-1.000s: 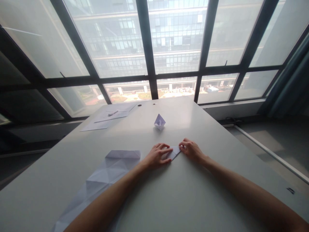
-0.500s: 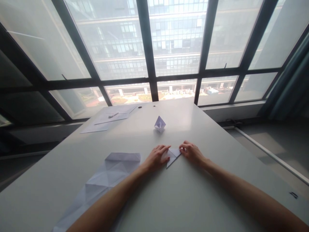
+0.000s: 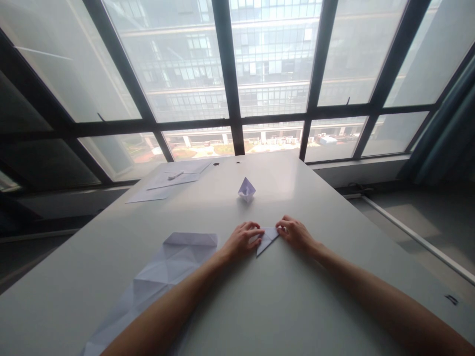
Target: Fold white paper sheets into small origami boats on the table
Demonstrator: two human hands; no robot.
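Observation:
A small folded white paper triangle lies on the white table, one point toward me. My left hand holds its left side, fingers bent over the paper. The right corner is pinched by my right hand, thumb and fingertips together. Beyond both hands stands a folded paper boat. A large creased white sheet lies to the left, partly under my left forearm.
At the far left of the table are flat white sheets with a pen-like object on top. Tall windows rise behind the table. A small dark item sits near the right edge.
The fingers of my left hand have shifted slightly on the folded paper. The view has moved a little; the paper boat and the sheets stay in place.

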